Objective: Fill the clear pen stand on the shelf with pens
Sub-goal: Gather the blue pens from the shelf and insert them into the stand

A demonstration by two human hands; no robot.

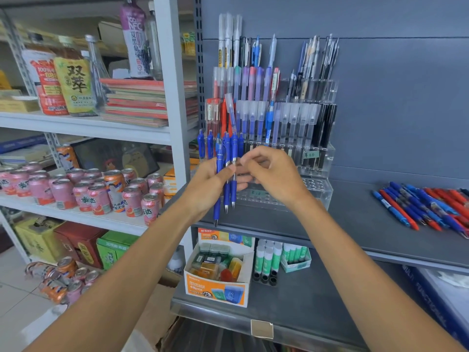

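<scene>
The left hand (205, 184) grips three blue pens (226, 191), tips down, just in front of the stand (317, 189) on the shelf (368, 224). The right hand (274, 174), fingers curled, seems to pinch one of them.

Clear glossy plastic pen stand (314, 189); glossy blue plastic pens (229, 184) with metal tips; matt grey shelf (360, 224).

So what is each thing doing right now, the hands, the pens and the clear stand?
left hand, grips a bunch of blue pens, tips down.
right hand, pinches one pen of that bunch.
clear pen stand, upright on the shelf, upper rows full, the front holes that show are empty.
loose pens, lying flat in a pile on the shelf.
</scene>
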